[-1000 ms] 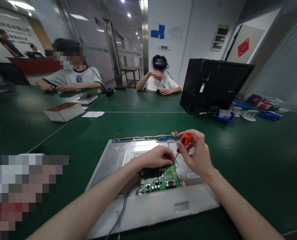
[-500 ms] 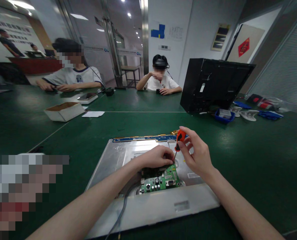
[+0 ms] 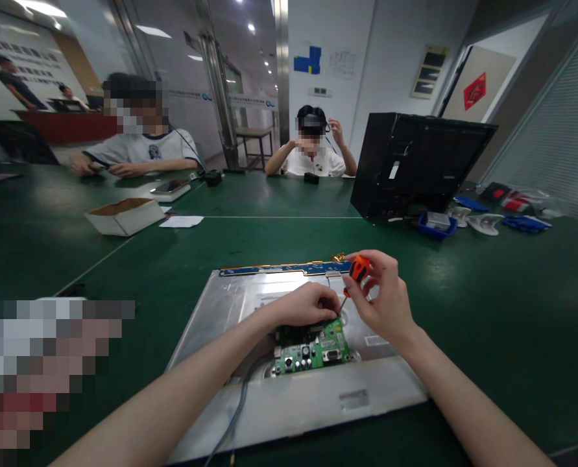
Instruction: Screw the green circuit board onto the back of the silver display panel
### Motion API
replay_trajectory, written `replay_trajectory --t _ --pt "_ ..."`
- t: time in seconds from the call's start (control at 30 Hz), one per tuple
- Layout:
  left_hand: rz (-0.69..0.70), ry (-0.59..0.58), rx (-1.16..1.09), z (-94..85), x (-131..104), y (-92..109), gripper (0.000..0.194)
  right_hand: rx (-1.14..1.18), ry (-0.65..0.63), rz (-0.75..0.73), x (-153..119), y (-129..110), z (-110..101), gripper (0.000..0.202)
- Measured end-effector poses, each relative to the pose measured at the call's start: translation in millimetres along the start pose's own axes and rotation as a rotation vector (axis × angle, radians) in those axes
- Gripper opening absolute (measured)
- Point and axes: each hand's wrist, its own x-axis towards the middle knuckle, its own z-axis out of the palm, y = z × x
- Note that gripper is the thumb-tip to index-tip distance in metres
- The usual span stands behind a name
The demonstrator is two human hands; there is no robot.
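A silver display panel point(image 3: 318, 405) lies flat on the green table, with a green circuit board point(image 3: 335, 334) on its back. Between the fingers of my right hand point(image 3: 386, 295) is an orange and black screwdriver point(image 3: 359, 268), tilted, its tip at the board's far right corner. My left hand point(image 3: 311, 303) rests over the board's far edge, fingers curled and closed beside the screwdriver tip; whatever they pinch is hidden. Along the panel's far edge runs a narrow blue circuit strip point(image 3: 279, 268). A grey cable point(image 3: 240, 405) trails from the board over the near edge.
A black monitor housing point(image 3: 415, 162) stands at the back right, beside a blue tray point(image 3: 436, 227) and blue gloves point(image 3: 527, 224). An open cardboard box point(image 3: 128, 219) and white paper point(image 3: 181, 222) lie left. Two people point(image 3: 145, 152) sit across the table.
The screwdriver handle has tipped to the right and turned in my right hand, its tip staying near the same corner. My left hand has kept still. The person opposite has raised a hand headward.
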Motion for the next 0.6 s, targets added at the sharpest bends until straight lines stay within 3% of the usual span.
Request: replay_trajectory --t 0.33,0.6 --pt "0.000 0.003 0.002 1.3 0.3 -3.7 0.006 -0.019 -0.054 -0.077 3.3 -2.5 -3.4 0.042" --pt "-0.001 0.009 0.012 0.5 -0.1 -0.5 0.007 -0.002 0.026 -0.005 -0.2 1.5 0.1 0.039"
